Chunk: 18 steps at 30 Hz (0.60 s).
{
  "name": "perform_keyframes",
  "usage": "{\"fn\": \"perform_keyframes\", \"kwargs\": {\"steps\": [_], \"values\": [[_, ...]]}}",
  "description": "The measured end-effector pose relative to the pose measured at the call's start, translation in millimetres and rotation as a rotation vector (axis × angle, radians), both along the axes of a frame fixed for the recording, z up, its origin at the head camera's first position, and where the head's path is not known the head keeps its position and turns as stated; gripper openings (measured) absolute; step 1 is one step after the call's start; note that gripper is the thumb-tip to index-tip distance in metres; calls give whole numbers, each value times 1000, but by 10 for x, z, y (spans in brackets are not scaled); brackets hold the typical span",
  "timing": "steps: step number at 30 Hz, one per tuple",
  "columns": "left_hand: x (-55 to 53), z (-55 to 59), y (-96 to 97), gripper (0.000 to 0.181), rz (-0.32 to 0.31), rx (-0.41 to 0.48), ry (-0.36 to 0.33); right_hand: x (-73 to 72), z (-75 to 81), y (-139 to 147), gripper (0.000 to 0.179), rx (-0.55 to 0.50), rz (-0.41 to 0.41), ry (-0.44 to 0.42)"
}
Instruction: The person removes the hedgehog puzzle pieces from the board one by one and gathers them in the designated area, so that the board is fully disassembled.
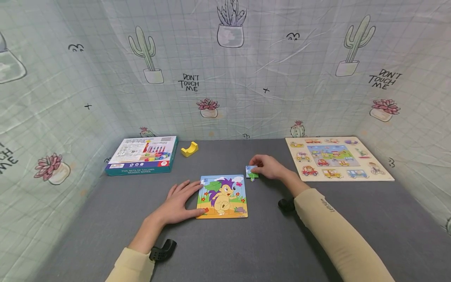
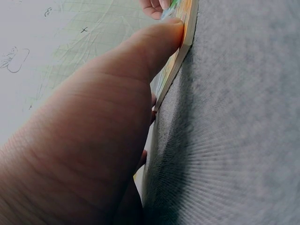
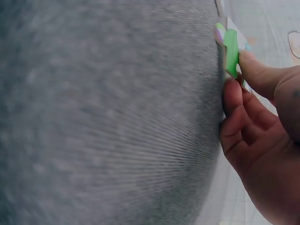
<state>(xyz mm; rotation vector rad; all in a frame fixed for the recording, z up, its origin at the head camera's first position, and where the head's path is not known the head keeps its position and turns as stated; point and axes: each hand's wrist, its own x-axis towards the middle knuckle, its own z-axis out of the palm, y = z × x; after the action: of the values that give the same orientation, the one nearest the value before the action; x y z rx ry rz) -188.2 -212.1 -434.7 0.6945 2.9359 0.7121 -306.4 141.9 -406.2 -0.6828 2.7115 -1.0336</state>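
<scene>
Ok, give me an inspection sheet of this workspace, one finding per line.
Surface: grey table, flat.
Job's things: hedgehog puzzle lying picture up; small piece, partly green, near its far right corner.
Clutter: box far left, yellow block beside it, vehicle board far right.
Left hand: rests at the puzzle's left edge, thumb on its near corner.
Right hand: pinches the piece.
Cables: nothing seen.
Surroundings: creased sheet printed with potted plants, behind and at both sides.
</scene>
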Motion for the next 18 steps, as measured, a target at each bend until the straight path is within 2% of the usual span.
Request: {"fn": "perform_keyframes", "kwargs": {"steps": [10,18], "values": [[-4,-7,8,89,4,-14,-1,13,-38,-12,18,67,-31,66],[-12,-11,-4,88,-5,-6,-4,56,-12,61,36,92,16,67]]}}
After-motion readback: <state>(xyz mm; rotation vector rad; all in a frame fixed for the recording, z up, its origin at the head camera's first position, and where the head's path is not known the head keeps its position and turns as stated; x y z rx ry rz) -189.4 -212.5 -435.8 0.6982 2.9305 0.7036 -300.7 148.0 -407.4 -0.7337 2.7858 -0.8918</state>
